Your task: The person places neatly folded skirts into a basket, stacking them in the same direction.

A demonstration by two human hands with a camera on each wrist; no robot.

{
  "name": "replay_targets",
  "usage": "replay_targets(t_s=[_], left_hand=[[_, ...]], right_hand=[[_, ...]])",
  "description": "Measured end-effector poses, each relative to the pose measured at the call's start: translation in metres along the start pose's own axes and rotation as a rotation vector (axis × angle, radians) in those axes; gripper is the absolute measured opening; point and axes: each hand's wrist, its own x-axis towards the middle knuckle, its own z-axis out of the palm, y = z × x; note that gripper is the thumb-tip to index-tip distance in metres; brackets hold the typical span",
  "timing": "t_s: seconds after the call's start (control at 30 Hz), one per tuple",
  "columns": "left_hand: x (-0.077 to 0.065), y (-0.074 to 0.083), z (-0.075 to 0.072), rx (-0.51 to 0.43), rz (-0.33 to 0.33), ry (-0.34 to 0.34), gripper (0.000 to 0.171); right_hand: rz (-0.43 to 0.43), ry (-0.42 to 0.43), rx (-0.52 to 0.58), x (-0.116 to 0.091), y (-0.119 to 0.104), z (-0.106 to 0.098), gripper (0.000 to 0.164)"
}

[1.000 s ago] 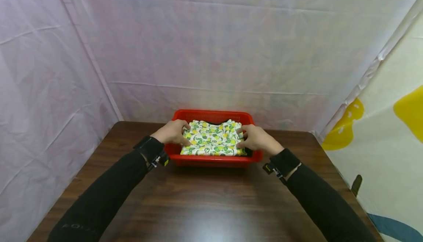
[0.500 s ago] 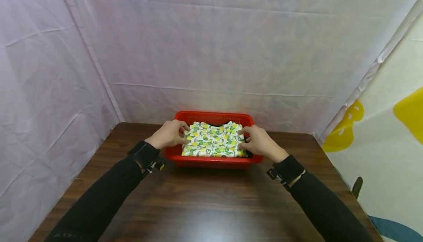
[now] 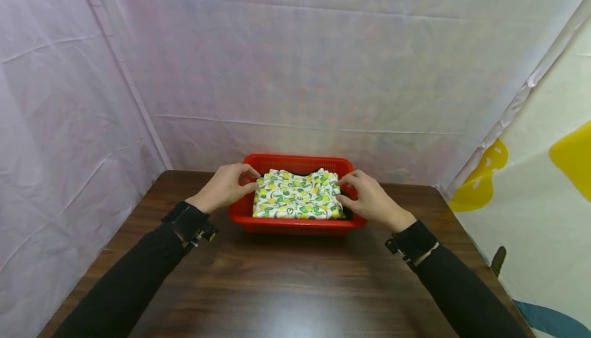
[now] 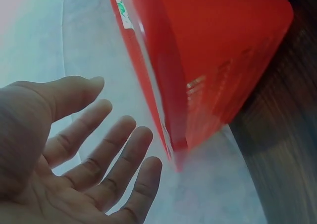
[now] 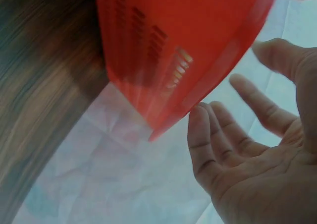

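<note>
A folded white cloth garment (image 3: 297, 194) with a yellow and green lemon print lies in a red plastic basket (image 3: 295, 225). Something black shows beneath and behind it; its kind is hidden. My left hand (image 3: 226, 186) hovers over the basket's left rim, and in the left wrist view its fingers are spread and relaxed, with nothing in them. On the other side my right hand (image 3: 371, 199) is at the right rim, fingers loosely extended. In the right wrist view the right hand (image 5: 257, 154) is also without any object, its fingertips close to the basket wall (image 5: 183, 50).
The basket stands near the back edge of a dark brown wooden table (image 3: 286, 281). White sheeting (image 3: 295, 71) hangs behind and at the left. A white sheet with yellow shapes (image 3: 480, 179) hangs at the right.
Both hands have drawn outward from the garment, the left to the left and the right to the right. The garment and basket stay where they were.
</note>
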Motion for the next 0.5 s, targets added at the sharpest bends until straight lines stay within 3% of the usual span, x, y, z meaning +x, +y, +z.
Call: replay_targets(t_s=[0.2, 0.5], left_hand=[[-0.007, -0.009, -0.003, 0.018, 0.031, 0.03, 0.029], [-0.023, -0.023, -0.007, 0.042, 0.052, 0.069, 0.027]], right_hand=[[-0.054, 0.026, -0.031, -0.008, 0.011, -0.001, 0.037], [-0.035, 0.033, -0.054, -0.022, 0.032, -0.001, 0.045]])
